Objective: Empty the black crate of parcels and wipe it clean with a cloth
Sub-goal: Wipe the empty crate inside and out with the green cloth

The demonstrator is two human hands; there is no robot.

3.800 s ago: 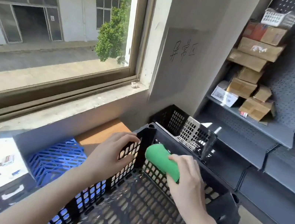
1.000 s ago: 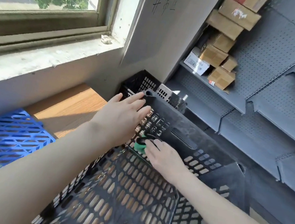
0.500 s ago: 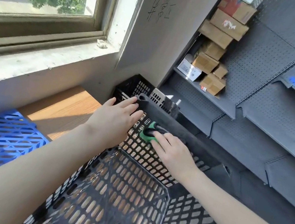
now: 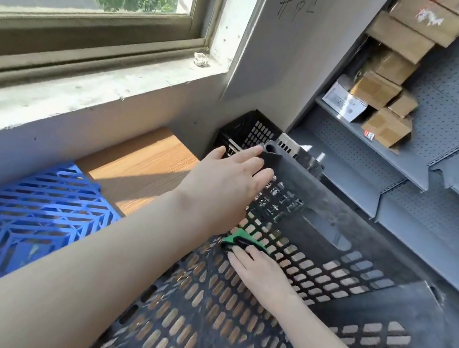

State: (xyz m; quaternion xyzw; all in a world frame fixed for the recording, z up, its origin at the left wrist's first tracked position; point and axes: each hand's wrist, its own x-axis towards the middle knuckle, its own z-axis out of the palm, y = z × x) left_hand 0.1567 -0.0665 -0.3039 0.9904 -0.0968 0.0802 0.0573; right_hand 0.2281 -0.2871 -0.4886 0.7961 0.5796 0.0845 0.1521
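The black perforated crate [image 4: 343, 232] fills the lower middle of the head view and holds no parcels. My left hand [image 4: 223, 188] lies over its far left corner, fingers stretched along the rim. Inside the crate my right hand [image 4: 260, 270] presses a green cloth [image 4: 242, 236] with straight fingers against the bottom of the far wall. Only a small part of the cloth shows past the fingertips. Several cardboard parcels [image 4: 388, 88] are stacked on the grey shelf [image 4: 359, 134] at the upper right.
A blue plastic crate [image 4: 30, 210] lies at the left, beside a wooden surface [image 4: 138, 167]. A second black crate [image 4: 247, 131] stands in the corner behind mine. A concrete window sill [image 4: 86, 80] runs along the left wall. Grey perforated shelves [image 4: 444, 209] line the right.
My right hand has slid the green cloth down the far wall, from near the rim to the bottom edge. My left hand stays on the corner.
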